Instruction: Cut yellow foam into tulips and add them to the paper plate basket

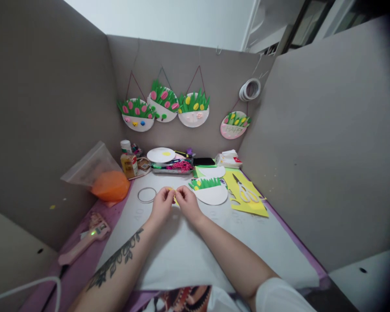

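Note:
My left hand (163, 203) and my right hand (187, 202) meet over the middle of the white-covered table. Between their pinched fingertips is a small yellow paper piece (177, 202), mostly covered by the fingers. Just beyond my right hand lies a white paper-plate craft (212, 195) with green paper grass and small yellow flowers along its top. A thin ring (147, 195) rests on the cover to the left of my left hand. Right of the craft, white-handled scissors (245, 192) lie on a cut sheet of yellow paper (255, 208).
A pink glue gun (83, 245) with a lit green light lies at left, near a bag of orange material (108, 186). At the back are a glue bottle (129, 165), a supply tray (172, 170), a phone (204, 161) and tissues (229, 159). Several plate crafts (193, 116) hang on the grey partition.

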Available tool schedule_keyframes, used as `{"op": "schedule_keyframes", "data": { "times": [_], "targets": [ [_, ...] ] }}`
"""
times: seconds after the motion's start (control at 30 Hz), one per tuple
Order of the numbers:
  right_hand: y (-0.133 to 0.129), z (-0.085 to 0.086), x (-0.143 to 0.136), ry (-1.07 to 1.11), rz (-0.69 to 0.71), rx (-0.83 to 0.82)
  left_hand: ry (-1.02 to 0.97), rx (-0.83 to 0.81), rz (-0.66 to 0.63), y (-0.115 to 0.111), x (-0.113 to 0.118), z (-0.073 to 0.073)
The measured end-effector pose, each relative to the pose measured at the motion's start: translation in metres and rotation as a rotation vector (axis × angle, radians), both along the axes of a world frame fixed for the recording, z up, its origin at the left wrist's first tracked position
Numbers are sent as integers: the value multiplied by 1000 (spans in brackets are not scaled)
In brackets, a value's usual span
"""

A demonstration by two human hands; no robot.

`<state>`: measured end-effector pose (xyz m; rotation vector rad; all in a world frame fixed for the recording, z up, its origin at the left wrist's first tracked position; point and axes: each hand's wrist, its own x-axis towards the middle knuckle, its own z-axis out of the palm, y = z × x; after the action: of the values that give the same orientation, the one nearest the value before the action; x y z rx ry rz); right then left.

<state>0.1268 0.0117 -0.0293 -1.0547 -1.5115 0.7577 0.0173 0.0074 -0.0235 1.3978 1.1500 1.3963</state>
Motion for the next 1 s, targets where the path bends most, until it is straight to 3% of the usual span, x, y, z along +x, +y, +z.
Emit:
{"op": "schedule_keyframes", "data": {
  "times": [0.13,0.33,0.47,0.63,0.83,1.0],
  "targets": [
    [2,-2,0,-31,-27,7,-37,-34,30,6,-9,1],
    [9,-7,3,85,-23,-109,-59,-66,89,22,-30,0],
    [10,-8,4,106,17,-123,-11,-102,2,18,-24,2],
    [8,-5,2,136,74,-154,60,-71,-12,10,-19,10],
    [6,-1,4,22,55,-96,120,-81,-134,7,-20,13],
    [4,2,4,-6,43,-72,158,-20,-51,5,-17,13]
  ]
}}
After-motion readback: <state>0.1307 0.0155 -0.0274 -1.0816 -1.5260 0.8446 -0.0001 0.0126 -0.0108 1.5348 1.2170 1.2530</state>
